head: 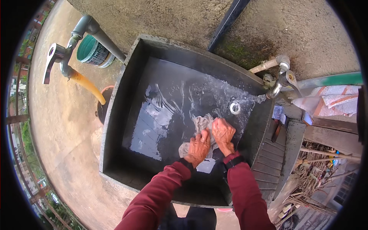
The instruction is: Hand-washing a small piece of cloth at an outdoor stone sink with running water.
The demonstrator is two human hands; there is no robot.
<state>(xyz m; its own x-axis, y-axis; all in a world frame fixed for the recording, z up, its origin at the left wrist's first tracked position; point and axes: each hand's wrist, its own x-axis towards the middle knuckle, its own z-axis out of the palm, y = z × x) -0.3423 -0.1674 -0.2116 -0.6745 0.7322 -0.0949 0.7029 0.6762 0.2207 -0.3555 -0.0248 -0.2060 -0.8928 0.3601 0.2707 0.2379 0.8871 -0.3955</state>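
Note:
Both my hands are over the water in a deep concrete sink (115, 95), gripping one wet, greyish cloth (202, 122). My left hand (199, 146) has its fingers curled on the middle of the cloth, and a pale part of it spreads out to the left by the wrist. Just to the right, my right hand (223, 132) is closed in a fist at the cloth's other side. Water runs from a metal tap (277, 86) at the sink's right rim past a white drain ring (235, 108). Sky reflections hide part of the sink floor.
A second tap (59, 54) with a yellow hose (89, 86) stands left, near a green bucket (93, 51). Right of the basin is a ribbed washboard slab (270, 164) with a dark-handled brush or tool (276, 130). A striped towel (335, 97) hangs beyond, above dry sticks (312, 172).

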